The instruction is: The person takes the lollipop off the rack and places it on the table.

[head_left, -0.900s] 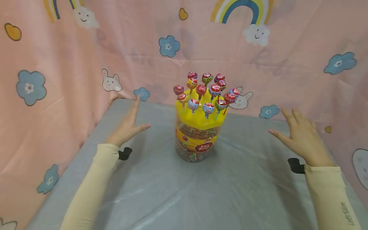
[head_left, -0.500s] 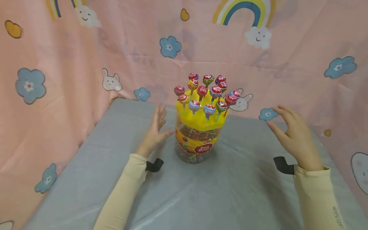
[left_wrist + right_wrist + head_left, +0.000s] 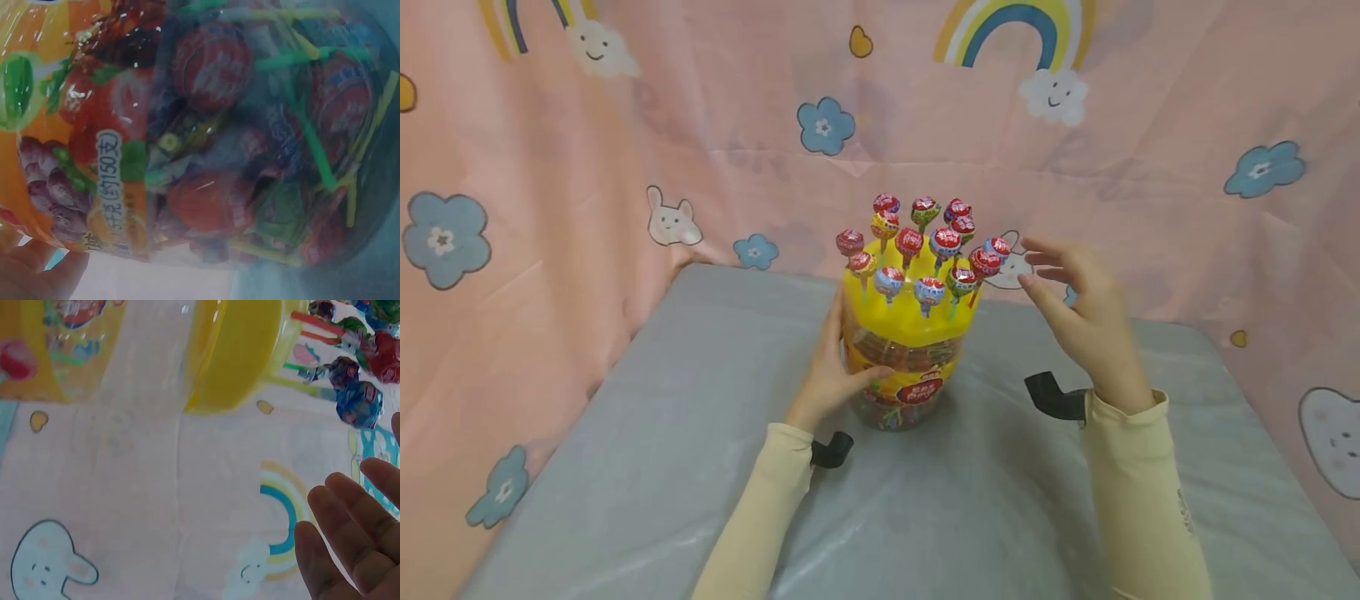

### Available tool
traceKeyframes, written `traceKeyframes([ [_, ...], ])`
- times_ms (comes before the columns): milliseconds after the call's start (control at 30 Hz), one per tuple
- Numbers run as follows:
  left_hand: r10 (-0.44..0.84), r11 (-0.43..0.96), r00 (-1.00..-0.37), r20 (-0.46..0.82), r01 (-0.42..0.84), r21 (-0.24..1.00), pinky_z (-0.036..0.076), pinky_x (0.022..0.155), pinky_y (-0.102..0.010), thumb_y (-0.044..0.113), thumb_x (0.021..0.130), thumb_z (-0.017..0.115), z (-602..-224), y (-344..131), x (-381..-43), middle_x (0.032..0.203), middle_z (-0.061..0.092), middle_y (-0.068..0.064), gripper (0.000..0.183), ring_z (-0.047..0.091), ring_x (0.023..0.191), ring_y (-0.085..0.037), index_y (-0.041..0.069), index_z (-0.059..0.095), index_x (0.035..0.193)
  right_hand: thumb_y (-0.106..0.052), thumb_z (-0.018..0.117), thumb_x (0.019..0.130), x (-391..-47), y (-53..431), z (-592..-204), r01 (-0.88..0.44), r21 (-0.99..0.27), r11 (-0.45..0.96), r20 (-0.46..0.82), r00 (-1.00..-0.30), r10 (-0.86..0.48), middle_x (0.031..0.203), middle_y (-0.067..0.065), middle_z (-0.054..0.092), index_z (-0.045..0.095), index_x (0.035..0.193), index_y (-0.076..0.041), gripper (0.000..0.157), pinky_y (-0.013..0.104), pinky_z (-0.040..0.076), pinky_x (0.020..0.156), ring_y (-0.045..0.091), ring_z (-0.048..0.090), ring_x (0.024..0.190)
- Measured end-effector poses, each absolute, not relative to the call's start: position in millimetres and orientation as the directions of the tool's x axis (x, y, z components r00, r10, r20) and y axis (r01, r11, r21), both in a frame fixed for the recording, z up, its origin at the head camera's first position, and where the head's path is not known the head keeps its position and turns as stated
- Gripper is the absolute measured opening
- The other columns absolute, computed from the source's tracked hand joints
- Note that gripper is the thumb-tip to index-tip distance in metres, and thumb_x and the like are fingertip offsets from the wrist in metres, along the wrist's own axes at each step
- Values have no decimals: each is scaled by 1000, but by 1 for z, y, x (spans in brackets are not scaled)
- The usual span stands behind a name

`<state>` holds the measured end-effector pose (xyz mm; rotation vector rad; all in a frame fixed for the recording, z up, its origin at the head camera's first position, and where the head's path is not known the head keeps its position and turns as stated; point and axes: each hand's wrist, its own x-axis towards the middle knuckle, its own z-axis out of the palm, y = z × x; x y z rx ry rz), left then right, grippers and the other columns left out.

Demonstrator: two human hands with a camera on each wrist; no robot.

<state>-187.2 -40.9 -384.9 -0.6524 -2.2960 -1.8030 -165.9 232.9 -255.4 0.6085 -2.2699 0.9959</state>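
Note:
A clear plastic lollipop jar [image 3: 917,367] with a fruit-printed label stands upright on the table. Several wrapped lollipops [image 3: 945,242] stick up from its yellow lid [image 3: 891,321]. My left hand [image 3: 831,379] grips the jar's left side, thumb across the front and fingers running behind. Up close in the left wrist view, loose lollipops [image 3: 212,200] show through the wall, with my fingers [image 3: 50,272] at the lower left. My right hand [image 3: 1093,321] hovers right of the lid, fingers extended and holding nothing. A blue-wrapped lollipop [image 3: 359,405] is close to its fingertips in the right wrist view.
Grey cloth covers the table [image 3: 647,433]. Behind it hangs a pink curtain [image 3: 760,108] printed with rainbows, flowers and rabbits. A black wrist mount [image 3: 832,451] juts from the left sleeve, and another black mount [image 3: 1054,397] from the right.
My left hand has come in from the left and taken hold of the jar's side. Moving leftward, my right hand has come near the lollipops. The jar stays on the table.

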Motion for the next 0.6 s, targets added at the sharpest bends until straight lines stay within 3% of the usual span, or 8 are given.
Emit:
traceKeyframes([
  [100,241,183,-891,384,431,884,21,112,-53,47,76,76,-389,-42,-187,158,7,-2,112,18,141,-25,23,-1,153,8,62,86,-167,225,-255,-632,-546,550,668,-724,-170,117,12,62,58,125,1,40,16,46,90,10,59,100],
  [167,250,186,-894,372,421,888,21,112,-53,58,72,72,-384,-43,-184,158,8,-7,116,18,140,-28,18,0,153,10,62,86,-167,221,-255,-641,-573,511,667,-727,-163,118,12,62,58,125,2,40,17,47,89,11,60,100],
  [300,252,198,-901,354,406,892,22,112,-52,50,75,74,-383,-42,-184,157,12,-10,113,21,139,-29,15,1,153,10,62,86,-170,216,-256,-638,-610,470,664,-735,-135,117,13,61,58,124,5,39,19,49,88,10,60,100],
  [400,241,206,-901,361,410,888,23,112,-51,36,77,79,-388,-41,-187,157,13,-7,110,21,139,-27,19,2,153,10,61,86,-173,213,-257,-630,-633,450,658,-744,-117,116,14,61,58,123,6,38,18,49,87,7,60,99],
  [600,235,192,-895,380,426,884,21,112,-51,52,74,74,-389,-42,-187,157,12,-5,111,21,139,-27,20,3,153,10,61,86,-176,208,-258,-596,-670,443,626,-774,-95,117,9,61,57,124,6,38,16,49,87,6,60,97],
])
